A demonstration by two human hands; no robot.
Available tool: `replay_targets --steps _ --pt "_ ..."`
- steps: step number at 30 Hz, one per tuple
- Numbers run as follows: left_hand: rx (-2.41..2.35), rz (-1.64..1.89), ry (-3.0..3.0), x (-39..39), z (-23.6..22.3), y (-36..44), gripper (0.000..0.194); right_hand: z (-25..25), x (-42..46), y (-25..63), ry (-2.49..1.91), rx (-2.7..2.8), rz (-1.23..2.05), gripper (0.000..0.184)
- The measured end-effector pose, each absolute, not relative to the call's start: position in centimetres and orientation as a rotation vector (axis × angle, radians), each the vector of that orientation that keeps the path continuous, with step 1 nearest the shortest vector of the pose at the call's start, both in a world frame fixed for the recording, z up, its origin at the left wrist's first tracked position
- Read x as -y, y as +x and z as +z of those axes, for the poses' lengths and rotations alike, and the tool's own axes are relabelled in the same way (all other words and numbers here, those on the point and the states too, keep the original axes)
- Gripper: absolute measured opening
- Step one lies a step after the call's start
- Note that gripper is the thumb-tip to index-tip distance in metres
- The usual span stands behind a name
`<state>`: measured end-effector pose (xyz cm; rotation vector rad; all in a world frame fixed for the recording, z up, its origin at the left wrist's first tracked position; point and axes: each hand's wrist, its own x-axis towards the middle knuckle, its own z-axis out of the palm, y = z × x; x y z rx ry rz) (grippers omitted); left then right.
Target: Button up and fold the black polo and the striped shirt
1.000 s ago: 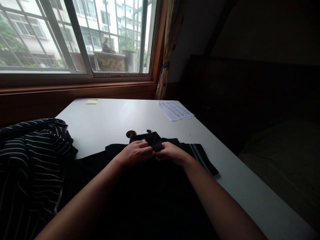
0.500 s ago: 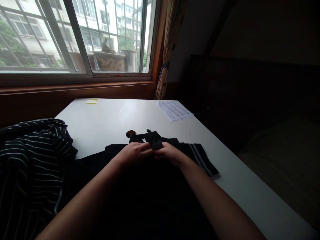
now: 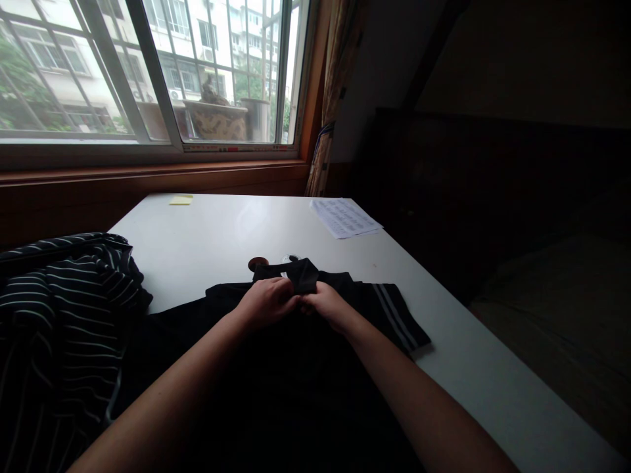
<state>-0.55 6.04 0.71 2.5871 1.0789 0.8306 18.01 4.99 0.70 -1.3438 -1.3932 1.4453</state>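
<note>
A black collared shirt (image 3: pixel 296 381) lies spread over the near part of the white table (image 3: pixel 227 230), its collar (image 3: pixel 303 274) toward the window. Two pale stripes run along the sleeve end (image 3: pixel 397 318) on the right. My left hand (image 3: pixel 269 302) is closed at the left of the collar opening, fingers curled on the dark cloth. Pinching the fabric just below the collar's right side is my right hand (image 3: pixel 328 305). The fingertips of both hands nearly meet at the shirt's front; what exactly lies between them is hidden.
A striped black garment (image 3: pixel 64 315) is heaped at the left. Beyond the collar sit a brown tape roll (image 3: pixel 257 263) and a small clear roll (image 3: pixel 292 257). Printed papers (image 3: pixel 345 218) lie by the far right edge, yellow sticky notes (image 3: pixel 181 200) at the far left. A window (image 3: pixel 221 72) stands behind.
My left hand has turned slightly, its fingers curling in closer to the right hand. The collar has shifted a little to the left. Everything else stays in place.
</note>
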Motion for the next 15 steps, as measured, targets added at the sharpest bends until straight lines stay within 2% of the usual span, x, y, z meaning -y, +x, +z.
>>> replay_targets --steps 5,15 --pt "-1.161 0.796 2.552 -6.03 0.67 -0.21 0.006 0.14 -4.98 17.68 -1.517 1.522 1.251 0.009" --pt "-1.203 0.822 2.496 -6.16 0.13 0.23 0.008 0.22 -4.99 17.59 -1.615 1.599 1.118 0.006"
